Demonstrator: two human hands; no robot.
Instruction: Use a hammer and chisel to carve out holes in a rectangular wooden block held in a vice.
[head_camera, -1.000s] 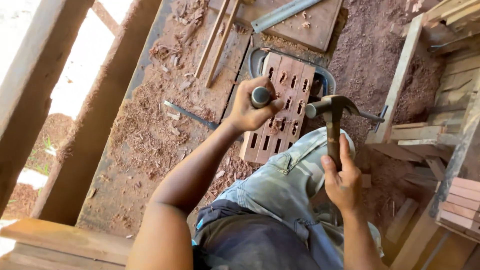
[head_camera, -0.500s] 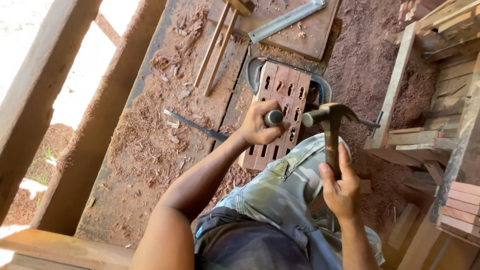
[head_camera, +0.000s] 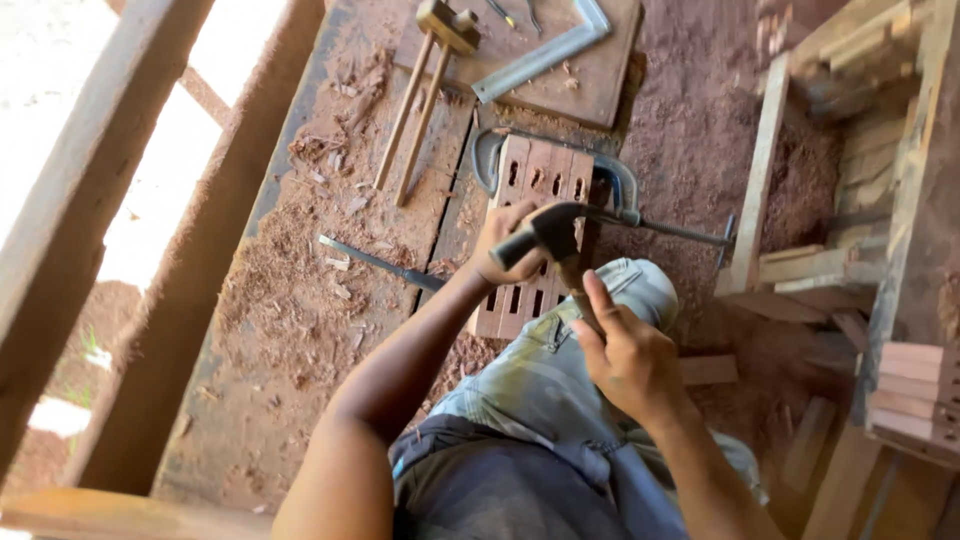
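Note:
My left hand (head_camera: 508, 238) is closed around a dark-handled chisel (head_camera: 517, 248), held against a reddish wooden piece with several slots (head_camera: 545, 172). That piece lies on the workbench (head_camera: 290, 380), pinned by a metal clamp (head_camera: 618, 185). My right hand (head_camera: 625, 355) grips the wooden handle of a hammer. The hammer's dark head (head_camera: 560, 225) sits right at the chisel's top end, over the slotted piece. My knee in light jeans (head_camera: 635, 285) rests beside the wood.
Wood shavings cover the bench. A wooden marking gauge (head_camera: 430, 60) and a metal square (head_camera: 545, 55) lie at the far end, and a thin dark blade (head_camera: 380, 262) lies left of my left hand. Stacked timber and frames (head_camera: 900, 390) stand at the right.
The hammer head has swung from a gap right of the chisel down onto its top end. My left hand has kept the chisel on the slotted piece.

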